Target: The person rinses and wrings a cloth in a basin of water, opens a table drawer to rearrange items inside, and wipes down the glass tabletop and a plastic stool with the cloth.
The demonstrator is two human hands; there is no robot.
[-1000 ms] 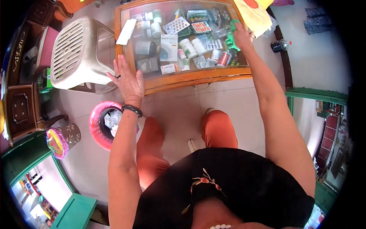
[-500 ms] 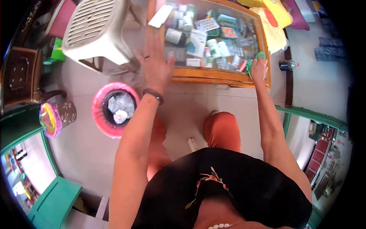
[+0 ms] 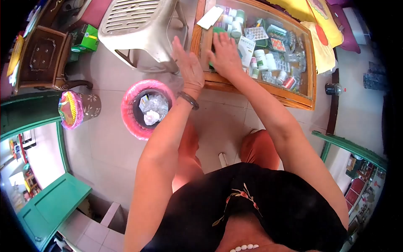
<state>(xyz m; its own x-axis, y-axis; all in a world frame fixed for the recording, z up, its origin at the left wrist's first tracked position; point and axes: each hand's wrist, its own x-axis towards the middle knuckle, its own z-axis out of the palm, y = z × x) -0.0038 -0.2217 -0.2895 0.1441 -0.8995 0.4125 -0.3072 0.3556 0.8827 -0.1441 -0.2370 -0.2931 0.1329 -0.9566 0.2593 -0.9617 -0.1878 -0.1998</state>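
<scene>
Hand (image 3: 226, 56) spread over green cloth (image 3: 218, 31), apparently pressing glass tabletop (image 3: 261, 38).

head-worn view, facing forward and steeply down

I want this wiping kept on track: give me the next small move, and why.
I'd have the open left hand lift the flat white rectangular paper off the brown wooden-framed glass top. It covers part of the upper-left corner, just beyond the green cloth under the right hand, so it would probably block the wipe there.
</scene>
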